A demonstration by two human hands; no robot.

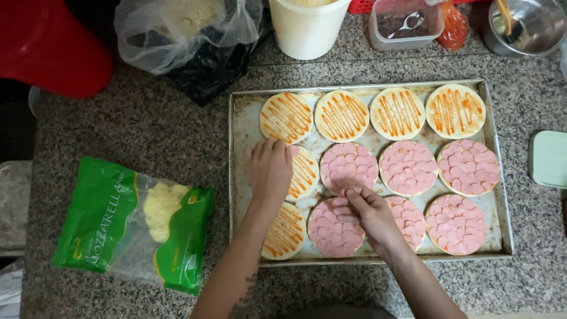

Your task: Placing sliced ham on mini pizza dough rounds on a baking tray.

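Note:
A metal baking tray (242,127) on a speckled stone counter holds several small round dough bases. The back row and left column carry orange sauce stripes (342,116); the others are covered in pink sausage slices (409,167). My left hand (270,170) lies flat, fingers together, on the sauced base in the middle row at the left. My right hand (367,214) pinches what looks like a pink slice over the sliced base in the front row (331,231).
A green and clear bag of shredded white cheese (133,221) lies left of the tray. Behind the tray stand a cream tub (307,26), a clear box (406,23), a steel bowl (528,26), plastic bags (189,35) and a red object (50,47). A pale lid (549,158) sits right.

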